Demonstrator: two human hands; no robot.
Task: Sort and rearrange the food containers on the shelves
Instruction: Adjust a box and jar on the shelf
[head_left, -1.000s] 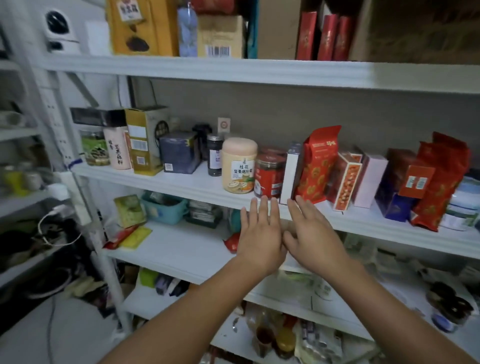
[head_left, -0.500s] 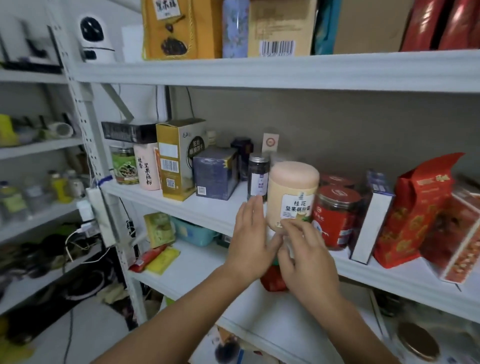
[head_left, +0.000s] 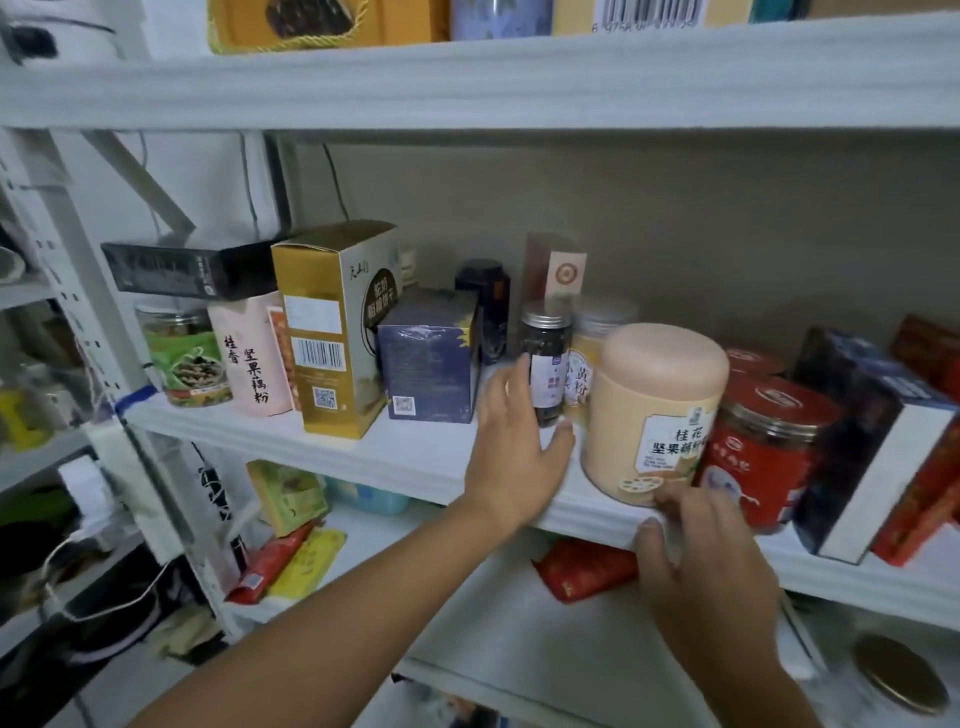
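Observation:
On the middle shelf (head_left: 363, 457) stands a beige canister (head_left: 654, 410) with a rounded lid, close to the front edge. The fingertips of my right hand (head_left: 701, 551) touch its lower front, and the thumb lies on the shelf edge. To the left of the canister is a small dark jar (head_left: 545, 358) with a silver lid. My left hand (head_left: 519, 447) is spread around it, fingers straight along its left side and thumb by its base. A pale jar (head_left: 584, 364) stands behind, partly hidden.
A red-labelled jar (head_left: 763, 452) and a dark box (head_left: 872, 441) crowd the canister's right. On the left are a navy box (head_left: 426, 358), a gold box (head_left: 332, 332), a pink canister (head_left: 254, 358) and a green-labelled jar (head_left: 184, 358). The shelf above hangs low.
The view has moved closer to the shelf. My left hand left the beige canister and moved to the small dark jar. My right hand dropped to the canister's base.

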